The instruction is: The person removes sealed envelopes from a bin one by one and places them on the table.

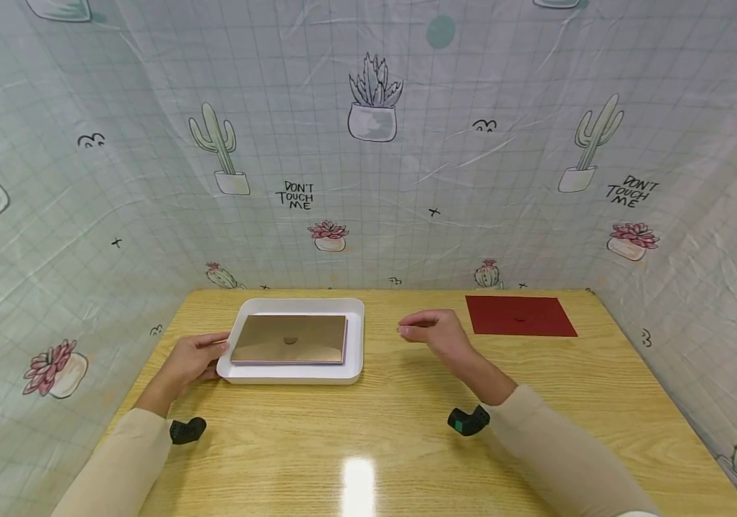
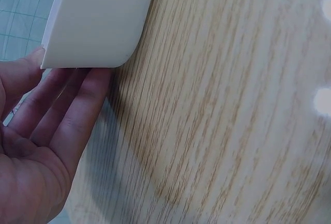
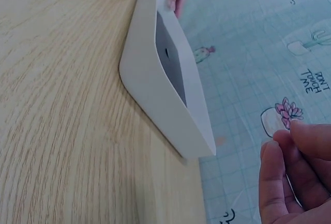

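Note:
A white rectangular tray (image 1: 290, 377) sits at the left of the table, with a gold envelope (image 1: 316, 339) lying in it. Below the gold one, a thin purple-pink edge shows at its front and right. My left hand (image 1: 192, 361) grips the tray's left side; in the left wrist view the thumb is at the rim and the fingers are against the outer wall (image 2: 98, 22). To the tray's right, my right hand (image 1: 442, 336) hovers above the table, fingers loosely bent and thumb near the fingertips, holding nothing visible. A red envelope (image 1: 519, 316) lies beyond it at the back right.
The wood-grain table (image 1: 290, 445) ends at a hanging cloth (image 1: 407, 179) printed with potted cacti, which closes in the back and both sides. Black wrist devices, one by the left cuff (image 1: 188, 431) and one by the right cuff (image 1: 468, 421), jut inward.

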